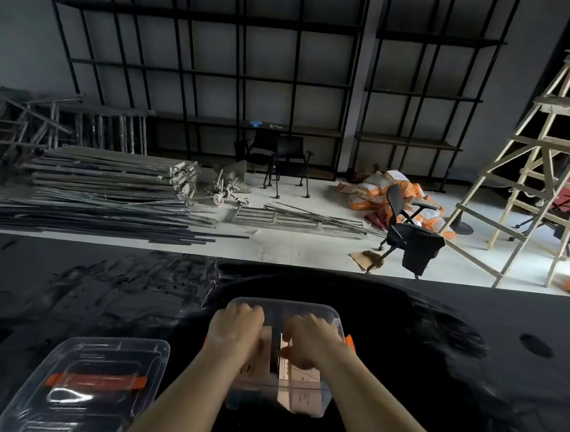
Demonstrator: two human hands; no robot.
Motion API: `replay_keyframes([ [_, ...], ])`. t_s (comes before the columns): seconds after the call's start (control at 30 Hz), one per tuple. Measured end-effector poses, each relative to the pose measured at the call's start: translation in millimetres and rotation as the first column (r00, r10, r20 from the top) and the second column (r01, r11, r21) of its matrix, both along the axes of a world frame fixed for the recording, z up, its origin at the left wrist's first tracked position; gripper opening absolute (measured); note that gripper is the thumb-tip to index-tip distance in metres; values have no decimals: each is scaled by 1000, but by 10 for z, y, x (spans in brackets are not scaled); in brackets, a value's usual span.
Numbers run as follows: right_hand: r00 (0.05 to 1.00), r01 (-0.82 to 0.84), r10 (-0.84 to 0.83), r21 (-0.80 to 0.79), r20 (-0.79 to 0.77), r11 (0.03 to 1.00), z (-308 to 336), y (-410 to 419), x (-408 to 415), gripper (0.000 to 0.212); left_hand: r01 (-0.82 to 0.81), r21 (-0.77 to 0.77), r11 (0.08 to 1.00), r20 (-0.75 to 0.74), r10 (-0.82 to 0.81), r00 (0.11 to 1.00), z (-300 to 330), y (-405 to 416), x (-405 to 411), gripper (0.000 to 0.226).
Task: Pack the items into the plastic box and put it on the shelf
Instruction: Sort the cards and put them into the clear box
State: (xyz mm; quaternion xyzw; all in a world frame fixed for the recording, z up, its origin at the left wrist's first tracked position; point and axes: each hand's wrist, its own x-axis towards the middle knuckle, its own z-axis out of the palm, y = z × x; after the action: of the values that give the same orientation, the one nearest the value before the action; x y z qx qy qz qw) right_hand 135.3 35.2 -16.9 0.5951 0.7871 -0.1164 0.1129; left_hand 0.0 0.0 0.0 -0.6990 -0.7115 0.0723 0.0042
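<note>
The plastic box (309,403) stands on the black table (435,364), right in front of the person, near the table's close edge. It is clear, with rounded corners, and its walls let the contents show through. It has no cover on it. An orange clip (349,342) sticks out at its right side. Inside there are flat pale pink items (301,377) with small dark print, standing close together, and a dark narrow gap runs between them.

Both hands are inside the box from above. The left hand (235,329) is curled with the fingers bent down over the left pink item, pressing on its top. The right hand (311,342) is also curled, fingers bent on the right item; I cannot tell if it really grips it or only pushes.

The lid (89,384) lies on the table to the left of the box, apart from it. It is clear too, with an orange strip across its middle.

Far behind, black shelves (219,74) stand against the wall.
</note>
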Motion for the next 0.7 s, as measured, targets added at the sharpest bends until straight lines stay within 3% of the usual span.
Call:
replay_keyframes([
  [0.1, 992, 89, -103, -175, -76, 981, -131, 18, -7, 43, -40, -47, 998, -66, 36, 997, -75, 23, 60, 40],
  [0.3, 984, 122, -147, -224, -103, 967, -206, 23, 10, 27, -78, -49, 996, -124, 72, 990, -127, 40, 175, 50],
  [0.4, 979, 120, -155, -250, -129, 961, -162, 16, 45, 30, -146, -38, 989, -19, 145, 989, -135, 48, 194, 52],
  [0.53, 936, 125, -229, -358, -267, 925, -25, 20, 101, 30, -246, -34, 969, 256, 247, 935, -97, 71, 137, 37],
  [0.6, 830, 129, -341, -444, -441, 887, 86, 36, 137, 33, -245, -70, 967, 438, 251, 863, -45, 116, 73, 28],
  [0.7, 485, 81, -516, -552, -706, 830, 219, 76, 233, 33, -212, -50, 976, 722, 182, 668, 6, 188, 53, 35],
])
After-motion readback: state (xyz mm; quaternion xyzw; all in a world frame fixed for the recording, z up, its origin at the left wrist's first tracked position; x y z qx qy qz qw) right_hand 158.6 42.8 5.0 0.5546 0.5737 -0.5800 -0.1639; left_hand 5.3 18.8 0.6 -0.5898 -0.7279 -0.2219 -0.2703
